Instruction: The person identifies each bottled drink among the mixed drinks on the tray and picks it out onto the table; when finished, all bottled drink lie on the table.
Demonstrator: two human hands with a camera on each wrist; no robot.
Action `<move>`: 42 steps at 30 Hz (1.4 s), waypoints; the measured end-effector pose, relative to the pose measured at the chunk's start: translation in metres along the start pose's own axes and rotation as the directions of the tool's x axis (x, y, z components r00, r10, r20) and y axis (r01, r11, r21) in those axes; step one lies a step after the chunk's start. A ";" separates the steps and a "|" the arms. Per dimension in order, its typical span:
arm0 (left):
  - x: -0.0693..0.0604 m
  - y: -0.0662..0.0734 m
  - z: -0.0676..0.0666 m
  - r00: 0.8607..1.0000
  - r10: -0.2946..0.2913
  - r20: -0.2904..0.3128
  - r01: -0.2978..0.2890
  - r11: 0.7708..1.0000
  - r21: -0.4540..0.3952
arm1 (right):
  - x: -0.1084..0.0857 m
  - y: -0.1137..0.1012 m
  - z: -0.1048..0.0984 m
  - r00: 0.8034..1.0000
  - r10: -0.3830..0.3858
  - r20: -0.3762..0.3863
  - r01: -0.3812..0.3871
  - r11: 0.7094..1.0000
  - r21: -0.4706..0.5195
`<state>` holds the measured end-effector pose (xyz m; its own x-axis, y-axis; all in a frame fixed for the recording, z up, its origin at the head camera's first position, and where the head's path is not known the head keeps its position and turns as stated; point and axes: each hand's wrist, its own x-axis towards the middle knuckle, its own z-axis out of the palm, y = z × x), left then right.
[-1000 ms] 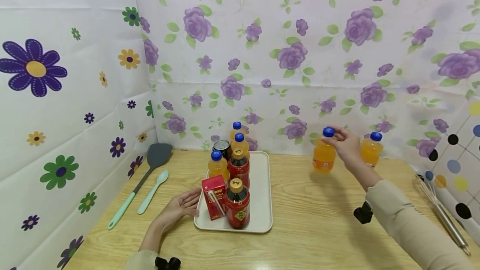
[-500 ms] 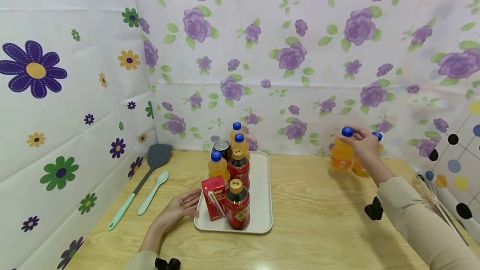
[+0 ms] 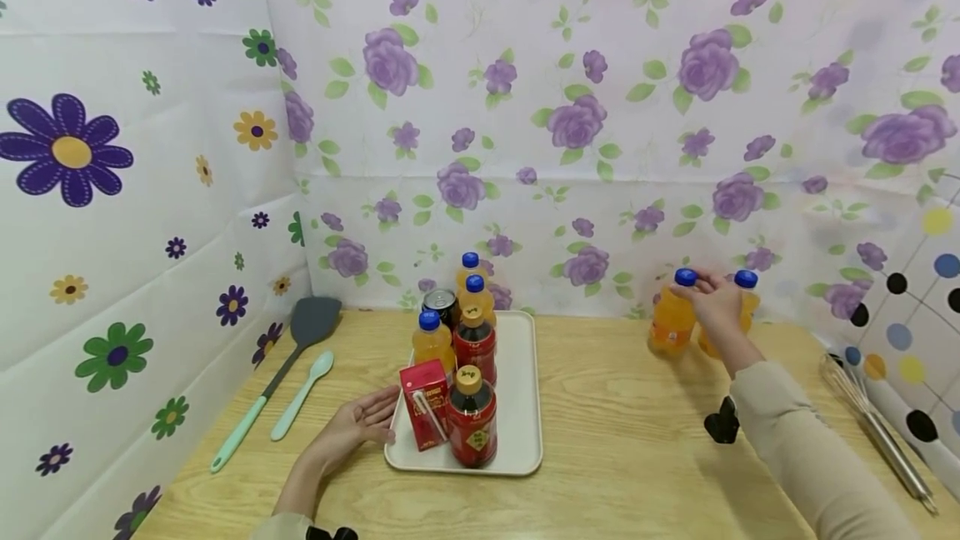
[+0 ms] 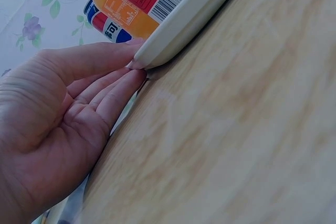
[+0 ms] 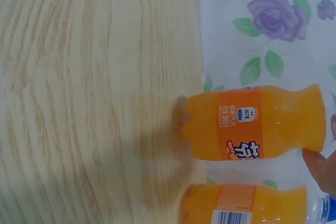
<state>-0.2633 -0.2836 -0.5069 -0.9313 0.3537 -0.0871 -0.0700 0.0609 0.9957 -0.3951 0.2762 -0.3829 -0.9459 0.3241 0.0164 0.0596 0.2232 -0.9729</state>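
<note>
My right hand (image 3: 716, 307) grips an orange soda bottle (image 3: 671, 323) by its neck, under the blue cap. That bottle stands upright near the back wall; in the right wrist view its base (image 5: 202, 127) is at the tabletop, though contact is unclear. Just right of it is a second orange soda bottle (image 3: 748, 307), partly hidden by the hand. My left hand (image 3: 348, 432) pinches the rim of a cream tray (image 3: 519, 432), thumb above and fingers below. On the tray are a red drink carton (image 3: 424, 407), two red-labelled bottles (image 3: 471, 432), several orange soda bottles (image 3: 431, 346) and a dark can (image 3: 441, 303).
Left of the tray lie a grey spatula (image 3: 315, 319) with a mint handle and a mint spoon (image 3: 303, 398). A metal whisk (image 3: 881, 432) lies at the right edge. Flowered sheets (image 3: 577, 123) line the back and left of the wooden table (image 3: 600, 457).
My right hand has carried the orange soda bottle rightward, close beside the second one, then slightly back left. My left hand stays at the tray. The head view has shifted slightly.
</note>
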 end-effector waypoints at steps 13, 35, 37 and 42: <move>0.000 0.000 0.001 1.000 -0.004 -0.005 0.004 1.000 -0.006 | 0.001 0.011 0.002 0.999 -0.034 -0.012 0.033 0.998 -0.050; 0.000 0.002 0.003 1.000 0.000 -0.016 0.000 1.000 0.003 | -0.003 0.021 -0.003 0.989 -0.120 0.081 0.128 0.987 -0.102; 0.000 0.001 0.003 1.000 0.002 -0.020 -0.002 1.000 0.005 | -0.001 0.021 -0.005 0.987 -0.125 0.101 0.137 0.984 -0.117; -0.001 0.001 0.003 1.000 0.003 -0.020 -0.003 1.000 0.006 | 0.000 0.021 -0.007 0.985 -0.128 0.113 0.142 0.982 -0.126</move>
<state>-0.2615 -0.2813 -0.5061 -0.9385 0.3350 -0.0838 -0.0656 0.0654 0.9957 -0.3919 0.2877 -0.4019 -0.9757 0.1868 0.1145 -0.0354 0.3813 -0.9238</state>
